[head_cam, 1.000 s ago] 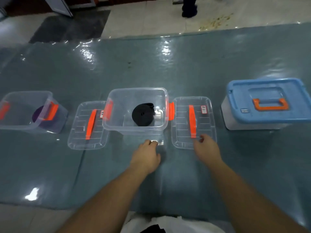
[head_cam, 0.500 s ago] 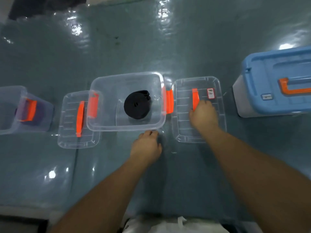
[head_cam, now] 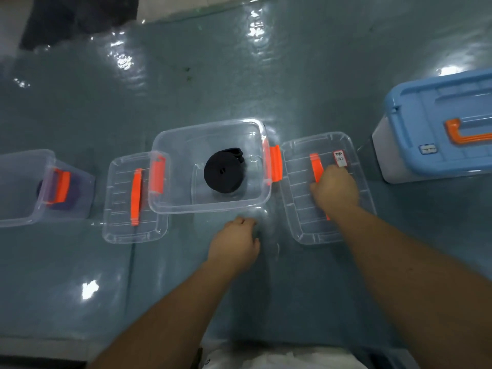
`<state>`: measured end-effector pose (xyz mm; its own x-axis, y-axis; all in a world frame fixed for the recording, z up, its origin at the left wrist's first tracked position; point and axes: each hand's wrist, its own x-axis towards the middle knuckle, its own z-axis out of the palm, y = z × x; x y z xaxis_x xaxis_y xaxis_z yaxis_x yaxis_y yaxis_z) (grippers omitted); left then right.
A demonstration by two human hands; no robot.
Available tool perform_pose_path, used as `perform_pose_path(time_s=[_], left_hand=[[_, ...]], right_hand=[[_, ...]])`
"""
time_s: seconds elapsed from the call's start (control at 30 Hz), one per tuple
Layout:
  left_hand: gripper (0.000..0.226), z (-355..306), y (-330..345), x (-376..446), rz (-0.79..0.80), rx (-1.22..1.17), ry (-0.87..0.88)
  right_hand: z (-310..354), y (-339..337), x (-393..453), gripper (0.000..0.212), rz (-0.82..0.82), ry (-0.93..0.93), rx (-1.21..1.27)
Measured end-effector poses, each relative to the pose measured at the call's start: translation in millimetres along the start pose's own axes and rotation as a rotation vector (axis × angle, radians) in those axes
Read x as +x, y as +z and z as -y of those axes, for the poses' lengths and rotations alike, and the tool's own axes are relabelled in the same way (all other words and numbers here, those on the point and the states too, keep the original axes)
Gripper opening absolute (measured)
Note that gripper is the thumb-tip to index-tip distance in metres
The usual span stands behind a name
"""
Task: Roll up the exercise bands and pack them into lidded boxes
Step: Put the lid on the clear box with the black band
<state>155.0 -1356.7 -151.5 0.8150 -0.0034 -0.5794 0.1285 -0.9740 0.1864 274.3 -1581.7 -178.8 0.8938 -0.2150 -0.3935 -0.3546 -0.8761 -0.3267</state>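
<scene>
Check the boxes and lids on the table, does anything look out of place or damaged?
Nothing stands out. The black rolled band lies neatly inside the open middle box, both loose lids lie flat beside it, and the right hand rests on the right lid.

Likely staged sorting workspace indoors, exact kind unclear. Wide table (head_cam: pixel 239 75) under glossy grey-teal plastic sheet, glare spots beyond both hands. Pale tiled floor (head_cam: pixel 165 6) past far edge, dark mat (head_cam: pixel 74 20) far left. Clear storage boxes (head_cam: pixel 210 166), loose lids (head_cam: pixel 134 198) ahead of hands; blue-lidded bin (head_cam: pixel 436 129) far right.
</scene>
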Motion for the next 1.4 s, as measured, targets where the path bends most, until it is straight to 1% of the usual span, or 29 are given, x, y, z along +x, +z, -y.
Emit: perform_pose_path(time_s=[0.3,0.43,0.57,0.67,0.87,0.97,1.07,1.17,1.2,1.3,1.33,1.4], left_hand=[[0.042,5,-15,-34,-0.053,0.037,0.07],[0.043,16,-22,-51,-0.108,0.033,0.133],[0.041,36,-33,-62,-0.169,0.035,0.211],[0.041,59,-39,-70,-0.206,0.017,0.266],[0.037,103,-60,-81,-0.346,-0.088,0.355],[0.038,121,-77,-82,-0.374,-0.113,0.371],[0.038,133,-96,-79,-0.391,-0.14,0.364],[0.034,143,-113,-75,-0.426,-0.201,0.313],[0.034,147,-118,-74,-0.428,-0.224,0.288],[0.035,158,-129,-69,-0.429,-0.276,0.226],[0.034,161,-131,-68,-0.432,-0.293,0.204],[0.031,165,-136,-65,-0.444,-0.331,0.163]], right_hand=[[-35,1,-72,0.03,0.033,0.049,0.044],[-41,-2,-100,0.025,0.023,0.086,0.074],[-39,-6,-128,0.017,-0.065,0.137,0.115],[-28,-9,-150,0.018,-0.159,0.185,0.187],[22,-20,-177,0.018,-0.29,0.155,0.199],[56,-30,-185,0.023,-0.304,0.101,0.173],[88,-47,-190,0.025,-0.296,-0.005,0.1],[119,-63,-188,0.021,-0.283,-0.124,-0.059],[129,-66,-184,0.024,-0.269,-0.166,-0.121],[158,-69,-169,0.04,-0.184,-0.293,-0.29],[167,-69,-165,0.041,-0.163,-0.34,-0.349],[184,-69,-156,0.037,-0.124,-0.43,-0.432]])
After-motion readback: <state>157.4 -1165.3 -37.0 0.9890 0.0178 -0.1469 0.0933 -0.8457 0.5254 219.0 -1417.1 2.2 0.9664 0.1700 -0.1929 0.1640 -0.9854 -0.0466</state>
